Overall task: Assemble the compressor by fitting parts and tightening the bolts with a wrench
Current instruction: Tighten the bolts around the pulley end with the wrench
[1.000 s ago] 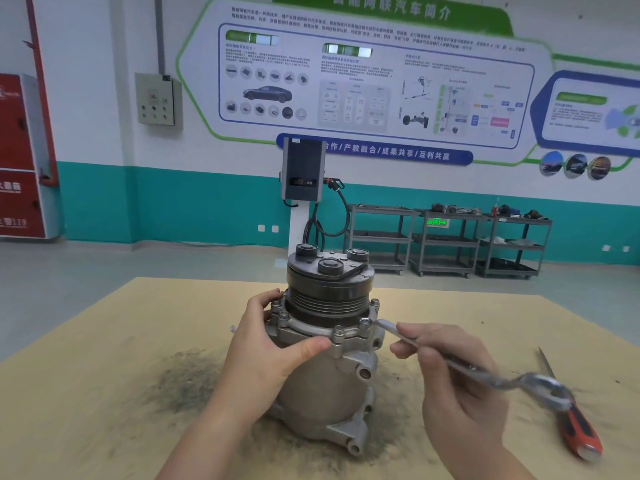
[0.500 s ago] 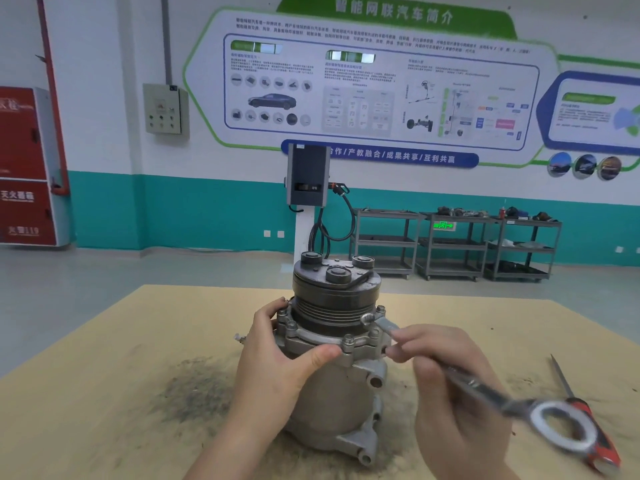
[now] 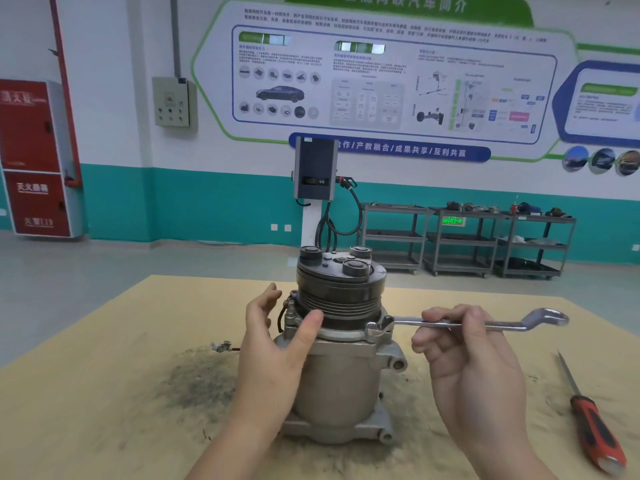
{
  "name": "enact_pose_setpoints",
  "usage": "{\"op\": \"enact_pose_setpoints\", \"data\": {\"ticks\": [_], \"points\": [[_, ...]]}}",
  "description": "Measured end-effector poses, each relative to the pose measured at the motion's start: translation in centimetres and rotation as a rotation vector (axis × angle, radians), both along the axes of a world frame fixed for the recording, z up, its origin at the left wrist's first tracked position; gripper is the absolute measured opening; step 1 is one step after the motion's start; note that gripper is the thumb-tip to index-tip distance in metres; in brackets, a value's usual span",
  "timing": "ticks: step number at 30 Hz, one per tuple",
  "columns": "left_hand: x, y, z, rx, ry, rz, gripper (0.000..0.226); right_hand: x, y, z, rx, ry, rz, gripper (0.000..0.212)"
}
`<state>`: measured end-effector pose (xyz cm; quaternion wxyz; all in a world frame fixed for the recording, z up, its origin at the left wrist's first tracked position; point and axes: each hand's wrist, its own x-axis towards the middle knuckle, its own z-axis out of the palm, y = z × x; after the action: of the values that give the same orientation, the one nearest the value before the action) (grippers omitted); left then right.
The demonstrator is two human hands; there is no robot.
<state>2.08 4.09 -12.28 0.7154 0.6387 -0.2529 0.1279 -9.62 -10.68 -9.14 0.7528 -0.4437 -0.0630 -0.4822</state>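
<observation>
The compressor (image 3: pixel 341 362) stood upright near the middle of the table (image 3: pixel 104 393), its dark grooved pulley (image 3: pixel 341 294) uppermost and its cast mounting feet on the stained tabletop.

The left hand (image 3: pixel 273 355) was placed against the left side of the housing. Its thumb pressed on the lower edge of the pulley, and its other fingers (image 3: pixel 258 308) were extended and spread behind the flange, loosely cupping the unit rather than clenching it.

The right hand (image 3: pixel 474 368) held the wrench (image 3: pixel 460 322) near mid-shaft, pinched between thumb and curled fingers. The wrench lay roughly horizontal. Its near end was seated on a bolt (image 3: pixel 377 327) at the right side of the flange, and its offset ring end projected to the right, clear of the table.

A screwdriver (image 3: pixel 588 420) with a red-and-black handle lay on the table to the right, well apart from the compressor. A small connector on a thin lead (image 3: pixel 221 347) rested on the table to the left of the housing.
</observation>
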Motion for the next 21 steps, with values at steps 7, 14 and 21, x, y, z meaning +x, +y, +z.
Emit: {"op": "enact_pose_setpoints", "data": {"ticks": [7, 14, 21], "points": [[0.6, 0.9, 0.2, 0.158, 0.002, -0.204, 0.073, 0.1, 0.6, -1.2, -0.056, -0.082, -0.139, 0.023], [0.5, 0.5, -0.2, 0.108, 0.020, -0.147, 0.093, -0.7, 4.6, -2.5, -0.837, -0.030, -0.526, 0.021], [0.0, -1.4, -1.2, -0.007, 0.058, -0.124, 0.079, 1.2, 6.2, -1.6, -0.822, -0.002, -0.565, 0.011]]}}
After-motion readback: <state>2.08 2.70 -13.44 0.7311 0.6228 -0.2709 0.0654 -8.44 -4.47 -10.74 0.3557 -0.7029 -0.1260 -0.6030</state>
